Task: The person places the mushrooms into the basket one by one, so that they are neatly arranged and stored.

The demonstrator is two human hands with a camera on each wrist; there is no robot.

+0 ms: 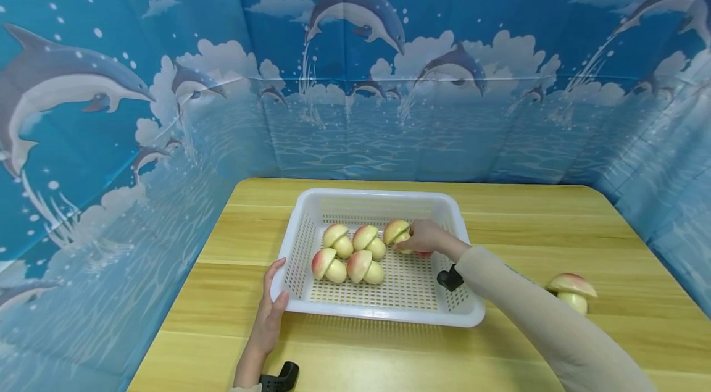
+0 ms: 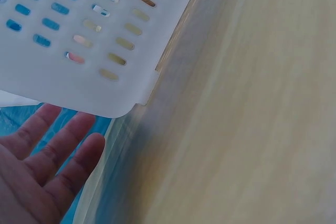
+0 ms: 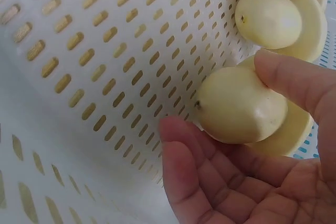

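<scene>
A white plastic basket point(image 1: 383, 314) with slotted walls holds several pale yellow toy mushrooms point(image 1: 365, 266) with pink-tinged caps. My right hand point(image 1: 428, 236) reaches into its right part. In the right wrist view, the thumb and curled fingers hold a toy mushroom point(image 3: 239, 106) by its rounded stem; in the head view the hand mostly hides it. Just beside that hand lies another toy mushroom point(image 1: 395, 231). My left hand point(image 1: 268, 318) is at the basket's front left corner, its fingers nearly straight and touching the rim, thumb spread apart.
One more toy mushroom point(image 1: 572, 292) rests on the wooden table point(image 1: 533, 213) to the right, partly behind the right sleeve point(image 1: 533, 312). Blue curtains point(image 1: 355, 133) printed with dolphins stand around the table. A black wrist device point(image 1: 280, 376) sits on the left wrist.
</scene>
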